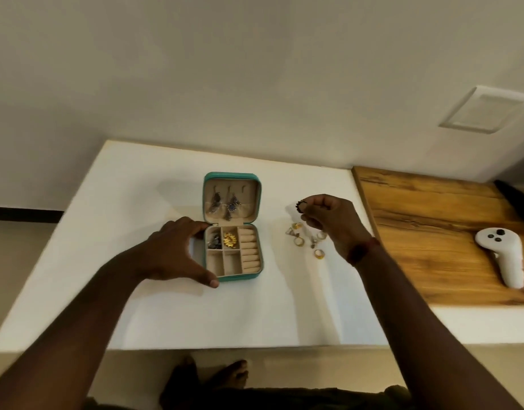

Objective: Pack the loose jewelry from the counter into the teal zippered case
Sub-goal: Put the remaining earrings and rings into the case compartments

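The teal zippered case (256, 184) lies open on the white counter (154, 184). Dangling earrings hang in its lid; its tray holds a gold flower piece (229, 240) and dark pieces (214, 243). My left hand (178, 253) rests against the case's left side, thumb at the front corner and fingers at the hinge. My right hand (328, 220) hovers above the counter, pinching a small dark piece of jewelry (299, 206) at the fingertips. Below it lies loose jewelry (306, 240): several gold rings and small silver pieces.
A wooden board (426, 226) covers the counter's right part, with a white handheld controller (503, 255) on it. A dark object (515, 196) pokes in at the far right. A wall stands behind the counter. Bare feet (216, 377) show below the front edge.
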